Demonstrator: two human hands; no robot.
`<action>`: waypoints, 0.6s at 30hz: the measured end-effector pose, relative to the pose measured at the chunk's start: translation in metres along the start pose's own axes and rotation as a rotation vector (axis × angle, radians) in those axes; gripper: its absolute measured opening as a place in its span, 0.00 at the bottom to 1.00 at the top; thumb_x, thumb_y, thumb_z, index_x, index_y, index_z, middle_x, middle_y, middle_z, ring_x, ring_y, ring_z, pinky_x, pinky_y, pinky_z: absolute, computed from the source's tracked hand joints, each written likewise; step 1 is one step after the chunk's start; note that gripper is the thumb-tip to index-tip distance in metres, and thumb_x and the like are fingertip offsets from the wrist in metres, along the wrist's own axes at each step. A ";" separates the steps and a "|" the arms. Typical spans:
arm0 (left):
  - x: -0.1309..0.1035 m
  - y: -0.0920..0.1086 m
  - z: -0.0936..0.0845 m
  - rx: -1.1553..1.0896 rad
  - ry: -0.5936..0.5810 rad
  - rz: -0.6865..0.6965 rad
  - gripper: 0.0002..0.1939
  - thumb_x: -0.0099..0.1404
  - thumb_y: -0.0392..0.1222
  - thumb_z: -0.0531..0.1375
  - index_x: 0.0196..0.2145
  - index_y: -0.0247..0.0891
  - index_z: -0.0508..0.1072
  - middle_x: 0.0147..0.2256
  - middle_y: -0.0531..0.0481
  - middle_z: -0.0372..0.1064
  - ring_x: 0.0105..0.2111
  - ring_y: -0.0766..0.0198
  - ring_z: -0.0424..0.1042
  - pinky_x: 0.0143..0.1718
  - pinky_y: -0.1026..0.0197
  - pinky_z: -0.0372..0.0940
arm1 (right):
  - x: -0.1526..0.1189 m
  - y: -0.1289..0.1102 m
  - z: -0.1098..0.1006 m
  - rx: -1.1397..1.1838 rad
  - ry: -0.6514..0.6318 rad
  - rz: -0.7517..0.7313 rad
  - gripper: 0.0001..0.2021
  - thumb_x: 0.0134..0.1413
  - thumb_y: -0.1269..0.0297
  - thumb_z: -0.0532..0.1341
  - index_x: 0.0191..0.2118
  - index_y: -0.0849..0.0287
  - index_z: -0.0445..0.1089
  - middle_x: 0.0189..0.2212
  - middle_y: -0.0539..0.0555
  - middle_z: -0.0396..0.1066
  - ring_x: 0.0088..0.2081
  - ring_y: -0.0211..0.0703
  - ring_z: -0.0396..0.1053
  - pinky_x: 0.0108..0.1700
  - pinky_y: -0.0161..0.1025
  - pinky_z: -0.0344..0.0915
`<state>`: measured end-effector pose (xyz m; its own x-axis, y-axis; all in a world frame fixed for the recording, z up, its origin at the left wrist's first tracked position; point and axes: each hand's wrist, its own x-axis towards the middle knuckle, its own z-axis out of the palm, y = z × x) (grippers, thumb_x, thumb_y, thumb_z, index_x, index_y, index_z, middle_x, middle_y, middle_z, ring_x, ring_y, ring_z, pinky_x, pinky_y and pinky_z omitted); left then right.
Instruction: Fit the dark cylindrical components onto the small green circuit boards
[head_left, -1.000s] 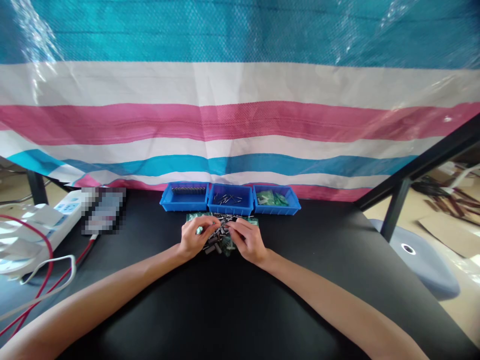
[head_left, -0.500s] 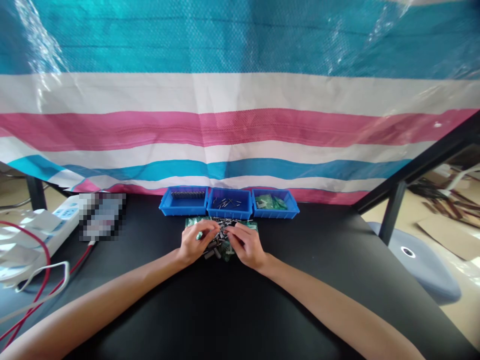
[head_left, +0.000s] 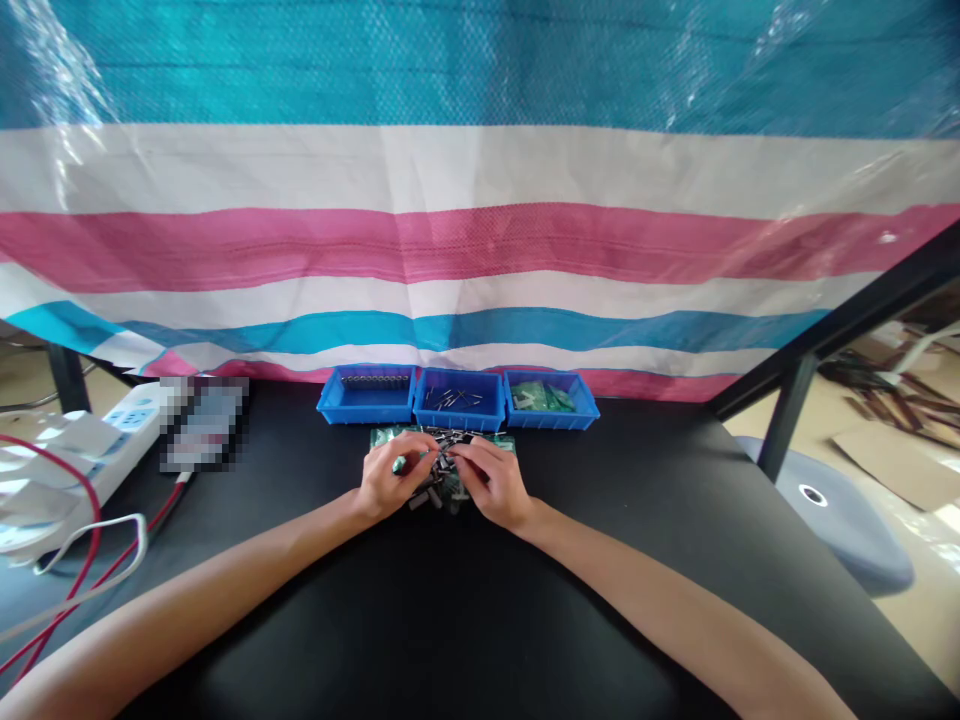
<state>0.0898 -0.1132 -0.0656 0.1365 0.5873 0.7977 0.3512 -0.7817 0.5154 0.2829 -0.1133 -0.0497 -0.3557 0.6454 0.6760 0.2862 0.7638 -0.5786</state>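
Observation:
My left hand (head_left: 391, 474) and my right hand (head_left: 496, 482) meet fingertip to fingertip over a heap of small metal parts (head_left: 427, 497). Both are closed in a pinch, and whatever lies between the fingertips is too small to name. A small green piece (head_left: 399, 465) shows in the curl of my left hand; its kind is unclear. Under the heap, green plastic (head_left: 382, 436) sticks out past both hands. Just behind stand three blue bins: the left bin (head_left: 366, 412) has a row of small metal cylinders, the middle bin (head_left: 459, 417) thin metal pins, the right bin (head_left: 553, 420) green packets.
On the left of the black table (head_left: 420, 620) lie a white power strip (head_left: 124, 420) with red and white cables, and a blurred-out device (head_left: 204, 425). A striped tarp (head_left: 480, 240) hangs behind the bins. Right of the table stands a grey stool (head_left: 832, 525).
The camera view has shifted slightly, so the bins sit a little higher in the picture. Both hands stay together over the heap, with only slight finger movement.

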 end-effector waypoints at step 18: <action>0.003 0.003 0.000 -0.041 0.007 -0.015 0.14 0.59 0.29 0.62 0.40 0.39 0.64 0.34 0.49 0.76 0.29 0.66 0.76 0.30 0.66 0.70 | 0.000 0.000 -0.001 0.019 -0.007 0.018 0.09 0.63 0.69 0.54 0.42 0.61 0.71 0.27 0.53 0.68 0.29 0.39 0.66 0.32 0.35 0.66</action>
<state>0.0911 -0.1144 -0.0618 0.1245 0.5976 0.7920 0.3153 -0.7807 0.5395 0.2835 -0.1138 -0.0495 -0.3568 0.6588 0.6623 0.2759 0.7517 -0.5991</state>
